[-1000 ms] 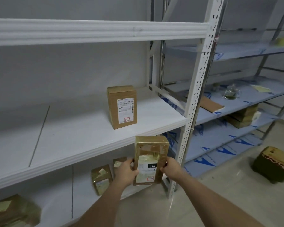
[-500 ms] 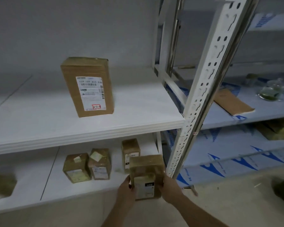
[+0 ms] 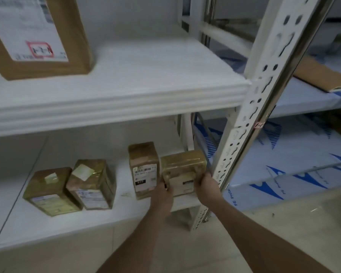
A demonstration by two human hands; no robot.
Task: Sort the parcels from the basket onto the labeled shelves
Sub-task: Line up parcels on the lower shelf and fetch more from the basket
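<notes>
A perforated white upright (image 3: 264,107) rises just right of the hands. Beyond it, further right, blue-filmed shelving (image 3: 295,154) holds a flat brown board (image 3: 321,74). Pale floor (image 3: 185,253) lies under the forearms; a grey wall (image 3: 138,18) stands behind.

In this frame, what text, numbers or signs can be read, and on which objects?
"010": black tag on the upright brown parcel on the lower white shelf.
"PE Prote...": blue print, cut off, on the shelf film at right.
Red-framed sticker on the large brown box above: blurred.
Label on the taped parcel in both hands: unreadable.
</notes>
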